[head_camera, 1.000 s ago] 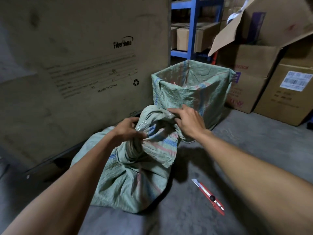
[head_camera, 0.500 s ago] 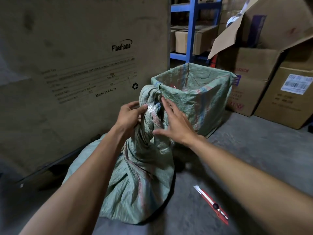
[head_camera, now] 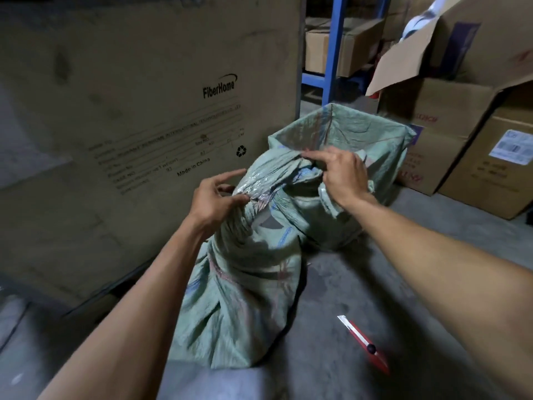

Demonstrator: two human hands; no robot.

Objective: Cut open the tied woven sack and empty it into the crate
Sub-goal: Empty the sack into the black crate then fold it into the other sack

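A green woven sack [head_camera: 242,298] stands upright on the grey floor, its neck bunched and wrapped with clear tape. My left hand [head_camera: 215,199] pinches the taped neck from the left. My right hand [head_camera: 341,176] grips the loose top flap of the sack and holds it over toward the crate. The crate [head_camera: 383,145] is just behind the sack, lined with the same green woven cloth, its top open. A red utility knife [head_camera: 364,343] lies on the floor to the right of the sack, blade out, in neither hand.
A large FiberHome carton [head_camera: 144,125] forms a wall on the left, close to the sack. Stacked cardboard boxes [head_camera: 467,145] stand at the right behind the crate. A blue shelf post [head_camera: 331,50] rises at the back. Bare floor lies at front right.
The sack has been stood more upright. My right hand moved from the neck's side up to the top flap and closed on it. My left hand stays on the taped neck.
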